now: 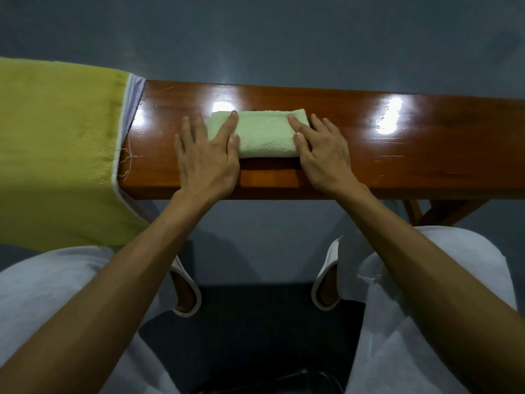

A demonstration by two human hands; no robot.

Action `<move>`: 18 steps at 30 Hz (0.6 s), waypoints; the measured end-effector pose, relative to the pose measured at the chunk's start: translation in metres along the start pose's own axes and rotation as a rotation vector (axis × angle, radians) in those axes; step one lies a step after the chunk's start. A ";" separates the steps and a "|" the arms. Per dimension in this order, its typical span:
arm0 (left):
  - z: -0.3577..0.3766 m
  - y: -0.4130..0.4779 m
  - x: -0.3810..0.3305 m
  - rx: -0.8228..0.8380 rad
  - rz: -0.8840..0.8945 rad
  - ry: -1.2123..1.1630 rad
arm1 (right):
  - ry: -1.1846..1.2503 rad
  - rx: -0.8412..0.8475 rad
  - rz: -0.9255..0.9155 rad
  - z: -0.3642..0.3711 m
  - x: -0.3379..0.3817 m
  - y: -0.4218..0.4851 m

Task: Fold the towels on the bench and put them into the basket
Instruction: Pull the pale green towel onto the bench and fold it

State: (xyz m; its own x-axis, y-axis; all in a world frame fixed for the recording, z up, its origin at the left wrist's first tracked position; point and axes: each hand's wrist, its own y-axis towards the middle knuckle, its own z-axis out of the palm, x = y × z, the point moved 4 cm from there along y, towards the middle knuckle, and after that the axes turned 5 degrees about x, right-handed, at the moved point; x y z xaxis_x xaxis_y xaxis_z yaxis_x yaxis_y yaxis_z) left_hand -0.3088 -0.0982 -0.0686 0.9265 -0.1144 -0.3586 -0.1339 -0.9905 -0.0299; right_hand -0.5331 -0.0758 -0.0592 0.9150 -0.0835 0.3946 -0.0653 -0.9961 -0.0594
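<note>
Towel, pale green & folded into a small oblong, lies at ctr of the glossy brown wooden tabletop, nearer its far edge. The seated person's left hand rests flat on the towel's left end, and the right hand rests flat on its right end. The fingers of both are straight & spread, grasping nothing, w/ mainly forefingers & thumbs on the fabric and the rest on the wood. A yellow cloth drapes over the tabletop's left end, well apart from the towel, w/ a striped cloth showing beneath its edge. Below are white trousers & white slippers; a grey floor lies beyond the tabletop. Bright glare spots mark the varnish.
</note>
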 end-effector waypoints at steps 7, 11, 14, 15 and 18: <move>-0.029 -0.009 0.012 -0.109 -0.028 0.044 | -0.035 -0.021 0.020 -0.015 0.000 -0.004; -0.031 -0.007 0.012 -0.101 -0.038 -0.031 | -0.080 -0.020 0.063 -0.019 0.006 0.000; -0.032 -0.004 0.009 -0.050 -0.054 -0.094 | -0.062 0.002 0.080 -0.022 0.010 0.001; -0.031 -0.004 0.007 -0.017 -0.052 -0.088 | -0.044 0.012 0.090 -0.023 0.012 0.001; -0.027 -0.002 -0.002 0.082 -0.041 -0.059 | -0.017 0.055 0.093 -0.028 0.019 0.003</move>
State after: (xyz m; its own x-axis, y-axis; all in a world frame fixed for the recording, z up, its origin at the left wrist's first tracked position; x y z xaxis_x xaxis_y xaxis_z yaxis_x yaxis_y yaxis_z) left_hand -0.3006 -0.0978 -0.0429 0.9098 -0.0669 -0.4096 -0.1267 -0.9846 -0.1207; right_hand -0.5273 -0.0809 -0.0263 0.9125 -0.1745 0.3699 -0.1287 -0.9810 -0.1451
